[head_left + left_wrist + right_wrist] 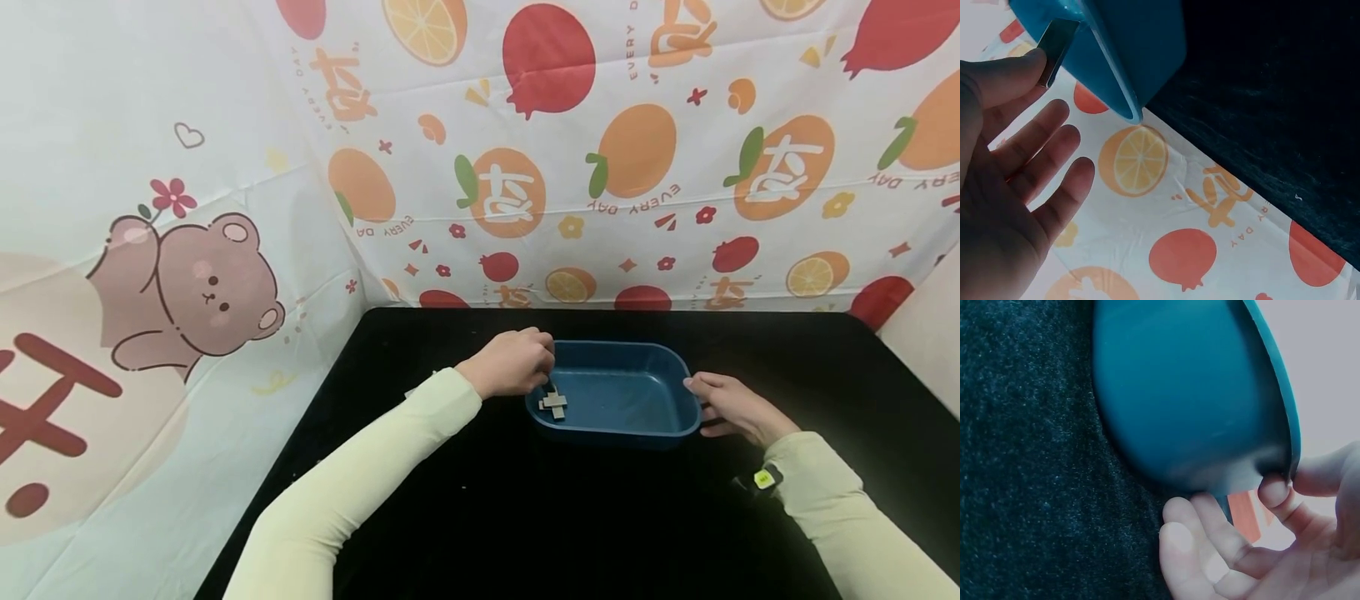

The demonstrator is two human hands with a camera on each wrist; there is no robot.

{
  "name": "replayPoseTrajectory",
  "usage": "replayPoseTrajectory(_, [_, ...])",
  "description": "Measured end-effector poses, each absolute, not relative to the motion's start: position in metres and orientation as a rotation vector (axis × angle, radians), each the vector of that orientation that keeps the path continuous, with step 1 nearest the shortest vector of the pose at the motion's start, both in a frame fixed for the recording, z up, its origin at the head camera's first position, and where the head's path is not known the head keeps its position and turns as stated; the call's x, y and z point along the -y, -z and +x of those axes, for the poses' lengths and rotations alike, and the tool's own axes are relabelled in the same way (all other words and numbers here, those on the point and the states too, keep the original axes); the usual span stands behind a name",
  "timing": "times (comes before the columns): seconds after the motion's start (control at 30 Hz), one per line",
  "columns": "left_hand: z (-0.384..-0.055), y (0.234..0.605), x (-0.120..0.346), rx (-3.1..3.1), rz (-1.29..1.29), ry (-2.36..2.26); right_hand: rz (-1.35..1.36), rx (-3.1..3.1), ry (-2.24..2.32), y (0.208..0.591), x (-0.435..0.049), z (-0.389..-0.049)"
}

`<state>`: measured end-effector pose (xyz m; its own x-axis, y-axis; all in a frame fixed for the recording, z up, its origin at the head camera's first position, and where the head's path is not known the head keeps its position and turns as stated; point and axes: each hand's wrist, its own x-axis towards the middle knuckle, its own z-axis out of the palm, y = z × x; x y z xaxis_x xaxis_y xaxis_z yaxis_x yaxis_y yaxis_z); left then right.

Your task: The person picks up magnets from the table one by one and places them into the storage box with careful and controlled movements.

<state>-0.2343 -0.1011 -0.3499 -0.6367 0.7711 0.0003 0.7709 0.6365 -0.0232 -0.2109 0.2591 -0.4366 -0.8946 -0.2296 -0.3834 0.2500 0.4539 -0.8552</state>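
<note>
A blue plastic basin (pixel 615 427) sits on the black table. Over its left end, my left hand (pixel 513 364) pinches a small flat rectangular piece (pixel 1059 50) with a shiny edge between thumb and index finger; the other fingers are spread loosely. Just below that hand, several small grey rectangular pieces (pixel 554 404) lie crosswise on one another inside the basin. At the opposite end my right hand (pixel 738 408) grips the basin's rim, the thumb on the rim and the index finger against the wall under it (pixel 1274 491).
Black cloth-like material covers the table (pixel 480 517). Behind it hangs a white fruit-print curtain (pixel 570 217), and a bear-print curtain (pixel 217 283) hangs on the left. Something small and pale (pixel 410 392) shows on the table beside my left sleeve.
</note>
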Motion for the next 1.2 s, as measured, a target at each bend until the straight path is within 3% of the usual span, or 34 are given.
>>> replayPoseTrajectory(1.2, [-0.241,0.368,0.082,2.863,-1.424,-0.245,0.027,-2.252,1.447,0.436,-0.259,-0.211])
